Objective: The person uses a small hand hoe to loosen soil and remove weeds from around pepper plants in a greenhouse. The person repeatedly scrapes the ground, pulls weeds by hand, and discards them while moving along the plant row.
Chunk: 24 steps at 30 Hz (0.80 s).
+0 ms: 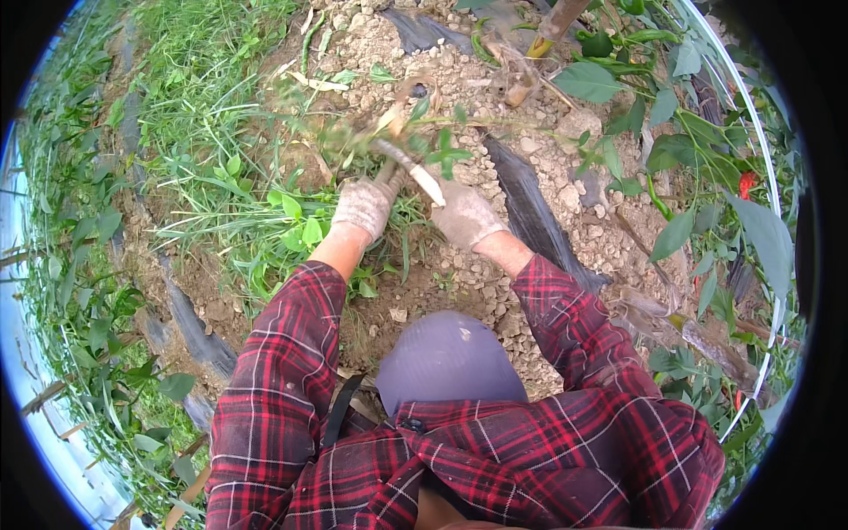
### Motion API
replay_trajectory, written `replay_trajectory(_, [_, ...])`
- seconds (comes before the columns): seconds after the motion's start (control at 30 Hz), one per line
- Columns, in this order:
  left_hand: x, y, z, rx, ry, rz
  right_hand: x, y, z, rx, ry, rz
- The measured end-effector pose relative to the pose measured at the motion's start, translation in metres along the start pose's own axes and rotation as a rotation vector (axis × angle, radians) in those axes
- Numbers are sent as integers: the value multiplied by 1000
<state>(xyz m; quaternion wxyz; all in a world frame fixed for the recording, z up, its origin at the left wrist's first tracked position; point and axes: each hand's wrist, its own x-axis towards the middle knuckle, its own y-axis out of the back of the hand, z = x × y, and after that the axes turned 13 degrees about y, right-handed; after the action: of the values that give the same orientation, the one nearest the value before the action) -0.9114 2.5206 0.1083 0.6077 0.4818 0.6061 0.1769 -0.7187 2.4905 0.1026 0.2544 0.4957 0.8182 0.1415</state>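
My left hand (366, 207), in a soiled knit glove, reaches into low grass and weeds, its stained fingers partly hidden among them. Close beside those fingers slants a short pale stick or tool handle (424, 183), its far part grey and rough. Its near end meets my right hand (467, 213), also gloved, whose fingers are curled and turned away from view. Which hand grips the stick I cannot tell. Green leafy stems (449, 156) rise just beyond the right hand, and blurred weed stalks lie past the stick's far end.
Pepper plants (682, 159) with green and red fruit line the right, beside a white cord (762, 132). Torn black plastic film (530, 199) lies on the crumbly soil (563, 159). Thick grass (192, 99) covers the left. A dry stalk (553, 30) stands at the top.
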Motion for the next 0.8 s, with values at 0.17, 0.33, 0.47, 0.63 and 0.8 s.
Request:
replay_trajectory(0.17, [33,-50,-20,-137,183,112,-2,8,-57,-165,76,-191])
replay_trajectory(0.33, [27,-41,-23,-273,289,-106,0,5,-19,-177,-39,29])
replay_trajectory(0.47, [21,-34,-15,-319,229,-64,-8,11,12,-295,-255,-70])
replay_trajectory(0.63, [17,-32,-24,-270,233,-124,-35,-20,30,-181,-271,-133])
replay_trajectory(0.8, [-34,-37,-46,-323,91,-145,-86,-17,24,-101,-371,-272])
